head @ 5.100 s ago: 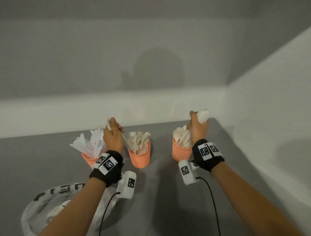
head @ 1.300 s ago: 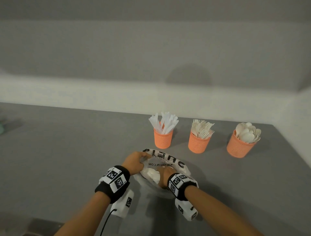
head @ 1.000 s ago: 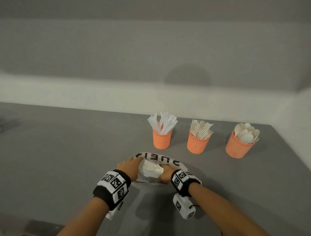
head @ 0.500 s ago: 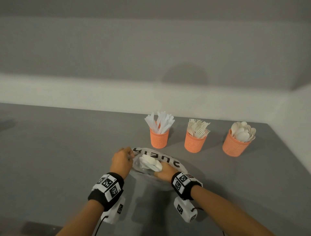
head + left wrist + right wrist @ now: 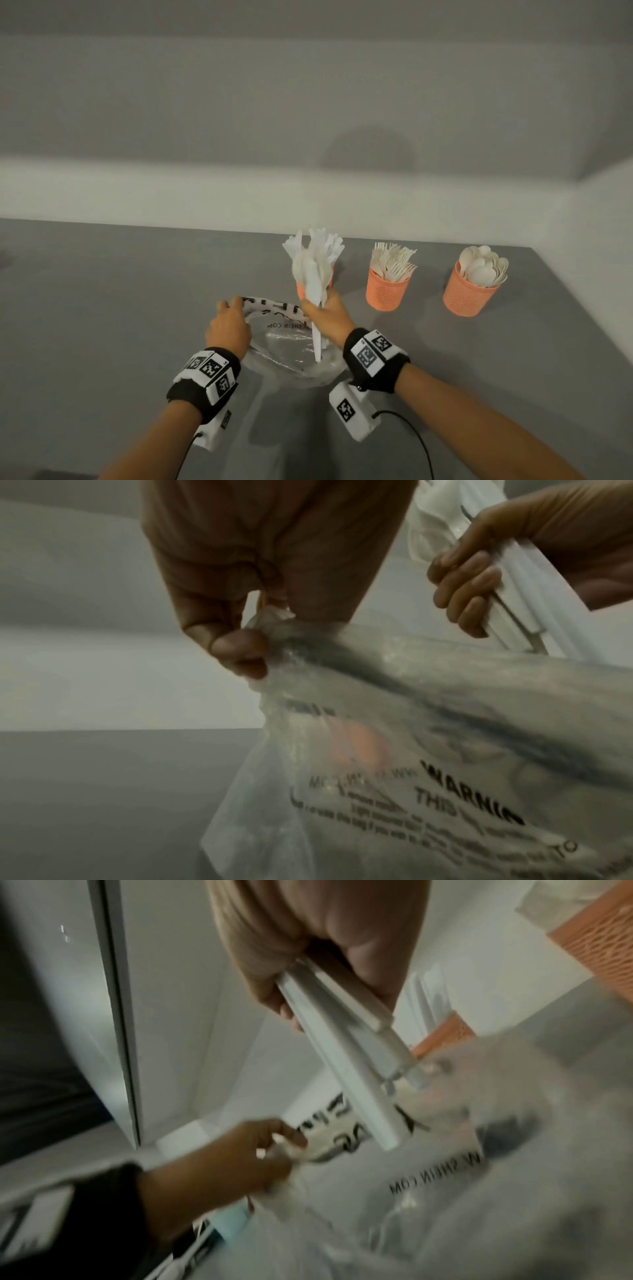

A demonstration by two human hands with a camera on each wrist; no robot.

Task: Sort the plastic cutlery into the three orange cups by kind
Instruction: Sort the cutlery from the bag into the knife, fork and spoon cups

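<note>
Three orange mesh cups stand in a row at the back of the grey table. The left cup (image 5: 300, 290) holds knives and is partly hidden, the middle cup (image 5: 387, 291) holds forks, and the right cup (image 5: 466, 298) holds spoons. My right hand (image 5: 322, 313) grips a bundle of white plastic cutlery (image 5: 313, 274) by the handles (image 5: 349, 1069), raised upright above a clear plastic bag (image 5: 287, 346). The bundle's tops look like spoon bowls. My left hand (image 5: 233, 308) pinches the bag's printed rim (image 5: 260, 631) between thumb and fingers.
The grey table (image 5: 102, 308) extends left and toward me. A white wall ledge (image 5: 171, 192) runs behind the cups, and a side wall (image 5: 599, 222) stands on the right. Wrist camera boxes and cables hang below both wrists.
My right hand was inside the bag; it has now come up holding a bundle of cutlery. My left hand keeps its hold on the bag's rim. Five seconds ago both hands were at the cups.
</note>
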